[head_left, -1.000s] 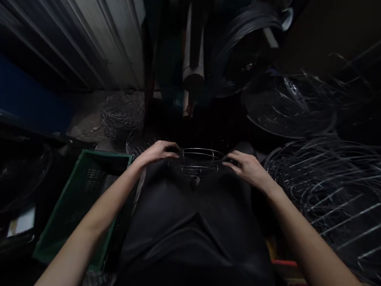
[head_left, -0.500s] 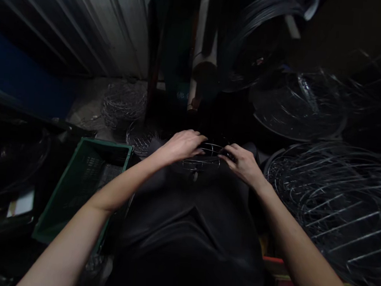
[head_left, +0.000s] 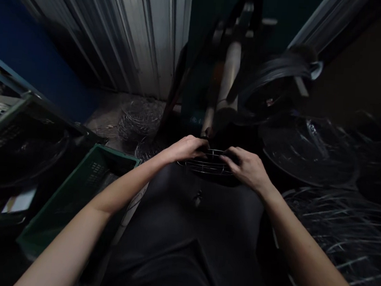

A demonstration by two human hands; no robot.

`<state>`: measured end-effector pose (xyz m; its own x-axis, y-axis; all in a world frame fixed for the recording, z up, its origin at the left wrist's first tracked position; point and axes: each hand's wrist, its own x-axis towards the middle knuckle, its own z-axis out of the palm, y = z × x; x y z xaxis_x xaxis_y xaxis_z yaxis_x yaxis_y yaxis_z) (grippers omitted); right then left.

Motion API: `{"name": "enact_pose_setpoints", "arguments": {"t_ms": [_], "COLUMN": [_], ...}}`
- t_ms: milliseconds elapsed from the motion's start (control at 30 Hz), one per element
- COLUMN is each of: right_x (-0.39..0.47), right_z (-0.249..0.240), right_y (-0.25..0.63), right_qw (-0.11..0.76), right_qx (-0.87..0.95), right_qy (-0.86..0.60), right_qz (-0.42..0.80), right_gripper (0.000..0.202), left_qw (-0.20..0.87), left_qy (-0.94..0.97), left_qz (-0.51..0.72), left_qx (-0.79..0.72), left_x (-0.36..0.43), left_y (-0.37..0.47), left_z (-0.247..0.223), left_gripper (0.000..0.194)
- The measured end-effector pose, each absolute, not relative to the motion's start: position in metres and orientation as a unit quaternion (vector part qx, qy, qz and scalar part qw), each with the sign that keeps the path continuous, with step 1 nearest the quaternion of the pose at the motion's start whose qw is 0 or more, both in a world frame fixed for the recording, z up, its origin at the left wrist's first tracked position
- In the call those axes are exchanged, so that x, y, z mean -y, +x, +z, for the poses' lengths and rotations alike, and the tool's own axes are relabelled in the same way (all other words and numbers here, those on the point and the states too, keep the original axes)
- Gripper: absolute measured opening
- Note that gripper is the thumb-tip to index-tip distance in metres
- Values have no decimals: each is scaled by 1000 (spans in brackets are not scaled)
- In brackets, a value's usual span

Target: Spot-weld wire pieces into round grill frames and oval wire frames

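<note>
A round wire rack (head_left: pixel 208 166) of thin shiny metal is held low in front of me, just under the machine's rod-shaped tip. My left hand (head_left: pixel 188 148) is closed on its left side, fingers bent over the upper wire. On the opposite side my right hand (head_left: pixel 244 162) pinches the same wire between thumb and fingers. A short stretch of bare wire shows between the two hands. Part of the rack is hidden by my fingers and the dark surroundings.
The machine (head_left: pixel 229 75) with its pale cylindrical arm stands straight ahead. A green crate (head_left: pixel 79 195) is at left, with wire pieces (head_left: pixel 141 118) on the floor beyond it. Many wire racks (head_left: pixel 346 232) are heaped at right, below a dark round tray (head_left: pixel 310 149).
My view has tilted up and to the left, bringing more of the machine and wall into sight. Both hands keep hold of the wire rack, which now sits closer to the machine tip.
</note>
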<state>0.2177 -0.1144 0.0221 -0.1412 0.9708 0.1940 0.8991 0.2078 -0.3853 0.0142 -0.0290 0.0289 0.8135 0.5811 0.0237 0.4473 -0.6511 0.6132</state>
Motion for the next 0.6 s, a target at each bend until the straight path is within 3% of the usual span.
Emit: {"name": "enact_pose_setpoints", "arguments": {"t_ms": [167, 600], "right_x": [87, 63], "right_z": [24, 17], "right_y": [214, 221], "right_qw": [226, 249], "right_qx": [751, 744], "right_qy": [-616, -615], "right_qz": [75, 77], "right_gripper": [25, 24], "left_qw": [277, 322], "left_qy": [894, 884], "left_qz": [107, 110], "left_qx": [-336, -322], "left_x": [7, -22], "left_y": [10, 18], "left_z": [39, 40], "left_gripper": [51, 56]}}
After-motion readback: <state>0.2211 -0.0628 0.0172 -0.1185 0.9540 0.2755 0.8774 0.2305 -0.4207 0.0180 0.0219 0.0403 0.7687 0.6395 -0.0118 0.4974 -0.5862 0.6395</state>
